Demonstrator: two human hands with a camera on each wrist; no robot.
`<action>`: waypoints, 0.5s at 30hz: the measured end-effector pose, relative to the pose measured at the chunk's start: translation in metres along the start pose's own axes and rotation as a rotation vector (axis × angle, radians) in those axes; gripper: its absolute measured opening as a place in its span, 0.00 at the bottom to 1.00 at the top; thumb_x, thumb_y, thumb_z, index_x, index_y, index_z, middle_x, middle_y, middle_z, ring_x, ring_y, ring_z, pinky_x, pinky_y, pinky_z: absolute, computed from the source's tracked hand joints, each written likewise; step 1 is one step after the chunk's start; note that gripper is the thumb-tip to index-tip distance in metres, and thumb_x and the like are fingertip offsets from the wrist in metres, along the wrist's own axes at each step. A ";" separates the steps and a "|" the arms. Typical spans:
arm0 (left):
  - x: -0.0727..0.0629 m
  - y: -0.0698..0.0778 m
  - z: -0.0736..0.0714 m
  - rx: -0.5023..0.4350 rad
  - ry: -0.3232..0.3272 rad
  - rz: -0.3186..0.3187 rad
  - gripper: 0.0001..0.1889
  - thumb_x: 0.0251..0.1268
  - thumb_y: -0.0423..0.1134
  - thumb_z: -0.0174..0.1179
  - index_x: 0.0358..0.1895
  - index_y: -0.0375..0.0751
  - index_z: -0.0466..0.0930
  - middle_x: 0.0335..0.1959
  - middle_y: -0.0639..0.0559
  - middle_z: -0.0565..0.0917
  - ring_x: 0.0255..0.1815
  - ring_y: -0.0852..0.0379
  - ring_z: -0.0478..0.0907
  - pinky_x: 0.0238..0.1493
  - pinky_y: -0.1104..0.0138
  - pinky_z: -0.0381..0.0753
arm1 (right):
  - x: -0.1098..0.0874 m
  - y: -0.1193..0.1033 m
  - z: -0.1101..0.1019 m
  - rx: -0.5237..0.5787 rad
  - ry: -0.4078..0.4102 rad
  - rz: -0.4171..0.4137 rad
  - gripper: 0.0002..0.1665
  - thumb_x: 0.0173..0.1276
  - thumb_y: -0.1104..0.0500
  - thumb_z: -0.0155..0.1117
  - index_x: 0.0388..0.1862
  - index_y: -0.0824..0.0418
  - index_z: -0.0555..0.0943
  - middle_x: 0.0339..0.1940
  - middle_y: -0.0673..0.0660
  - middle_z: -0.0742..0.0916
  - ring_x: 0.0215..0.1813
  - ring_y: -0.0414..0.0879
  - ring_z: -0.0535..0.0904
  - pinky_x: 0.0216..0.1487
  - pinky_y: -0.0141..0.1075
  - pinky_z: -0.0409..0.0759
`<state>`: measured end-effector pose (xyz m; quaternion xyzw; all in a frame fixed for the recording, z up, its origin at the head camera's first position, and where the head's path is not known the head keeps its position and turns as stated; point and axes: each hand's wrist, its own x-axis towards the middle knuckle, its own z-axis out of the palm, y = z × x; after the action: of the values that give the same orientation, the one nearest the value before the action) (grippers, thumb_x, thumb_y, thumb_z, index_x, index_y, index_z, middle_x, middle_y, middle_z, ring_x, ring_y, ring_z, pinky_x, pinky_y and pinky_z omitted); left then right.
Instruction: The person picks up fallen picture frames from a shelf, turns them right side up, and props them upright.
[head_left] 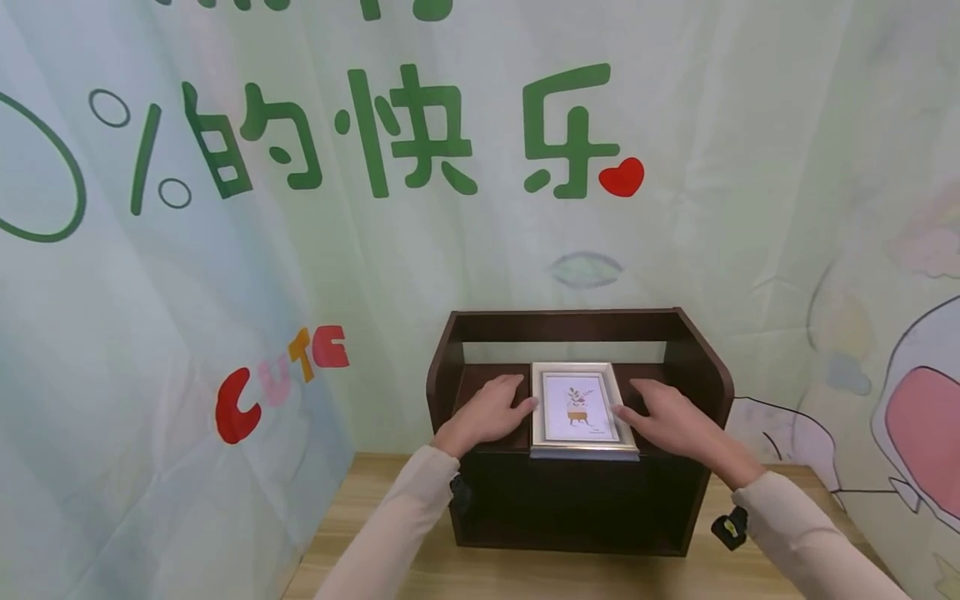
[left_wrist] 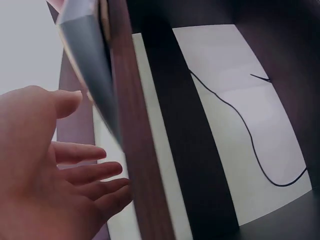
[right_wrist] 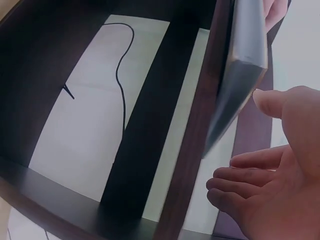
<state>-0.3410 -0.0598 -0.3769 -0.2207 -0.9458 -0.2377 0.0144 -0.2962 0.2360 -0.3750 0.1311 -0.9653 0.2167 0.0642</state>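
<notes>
A picture frame [head_left: 581,408] with a silvery border lies flat on the upper board of a dark brown desktop shelf [head_left: 566,327]. It holds a print of a plant on a small orange stand. To its left is my left hand [head_left: 491,410], with the thumb tip by the border. On the opposite side my right hand [head_left: 671,421] has its thumb at the right border. Both wrist views show loosely extended fingers, not closed round the picture frame [left_wrist: 92,65]. Whether the thumbs touch it is hard to tell.
The shelf stands on a wood-grain table [head_left: 390,500], its lower compartment [head_left: 562,504] below the frame. Raised side panels flank the upper board. A printed curtain [head_left: 480,242] with green characters hangs behind and around the shelf.
</notes>
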 end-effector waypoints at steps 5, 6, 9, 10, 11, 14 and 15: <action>0.010 0.001 0.006 0.002 0.014 -0.002 0.32 0.83 0.51 0.53 0.77 0.30 0.67 0.76 0.34 0.74 0.79 0.40 0.71 0.79 0.48 0.72 | 0.011 0.006 0.008 0.020 0.003 0.004 0.42 0.79 0.44 0.62 0.74 0.76 0.70 0.71 0.76 0.79 0.67 0.68 0.81 0.67 0.65 0.80; 0.012 0.002 0.007 -0.001 0.018 -0.002 0.32 0.83 0.50 0.53 0.77 0.29 0.68 0.75 0.34 0.74 0.78 0.40 0.72 0.78 0.47 0.73 | 0.013 0.007 0.010 0.024 0.003 0.007 0.41 0.79 0.44 0.62 0.74 0.76 0.70 0.71 0.76 0.79 0.66 0.67 0.81 0.67 0.65 0.80; 0.015 0.003 0.010 -0.010 0.023 -0.013 0.31 0.82 0.50 0.54 0.74 0.28 0.70 0.73 0.33 0.77 0.75 0.40 0.75 0.75 0.47 0.76 | 0.017 0.010 0.014 0.032 -0.002 0.019 0.42 0.79 0.43 0.62 0.74 0.75 0.70 0.71 0.76 0.79 0.63 0.65 0.83 0.67 0.64 0.80; 0.015 0.003 0.010 -0.011 0.025 -0.015 0.30 0.82 0.50 0.54 0.73 0.28 0.72 0.72 0.34 0.78 0.73 0.40 0.77 0.74 0.48 0.78 | 0.018 0.011 0.016 0.035 -0.004 0.022 0.42 0.79 0.43 0.62 0.74 0.75 0.70 0.71 0.75 0.80 0.62 0.64 0.84 0.67 0.64 0.81; 0.016 0.003 0.011 -0.014 0.027 -0.016 0.29 0.82 0.50 0.54 0.71 0.29 0.74 0.69 0.34 0.80 0.68 0.41 0.80 0.70 0.49 0.81 | 0.019 0.012 0.017 0.038 -0.004 0.026 0.42 0.79 0.43 0.62 0.74 0.74 0.70 0.70 0.75 0.80 0.60 0.62 0.84 0.66 0.64 0.81; 0.017 0.002 0.013 -0.016 0.027 -0.015 0.25 0.82 0.50 0.55 0.64 0.30 0.79 0.58 0.37 0.85 0.50 0.47 0.84 0.53 0.56 0.85 | 0.021 0.014 0.020 0.044 -0.002 0.030 0.40 0.79 0.43 0.62 0.73 0.74 0.72 0.69 0.74 0.82 0.58 0.59 0.85 0.66 0.63 0.82; 0.017 0.002 0.014 -0.015 0.027 -0.009 0.23 0.82 0.50 0.54 0.60 0.31 0.82 0.52 0.38 0.86 0.43 0.50 0.83 0.46 0.59 0.83 | 0.022 0.014 0.021 0.046 -0.001 0.028 0.40 0.79 0.43 0.62 0.73 0.74 0.72 0.68 0.74 0.82 0.57 0.59 0.85 0.65 0.62 0.82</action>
<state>-0.3543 -0.0448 -0.3860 -0.2133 -0.9448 -0.2475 0.0245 -0.3221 0.2338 -0.3958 0.1193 -0.9617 0.2398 0.0574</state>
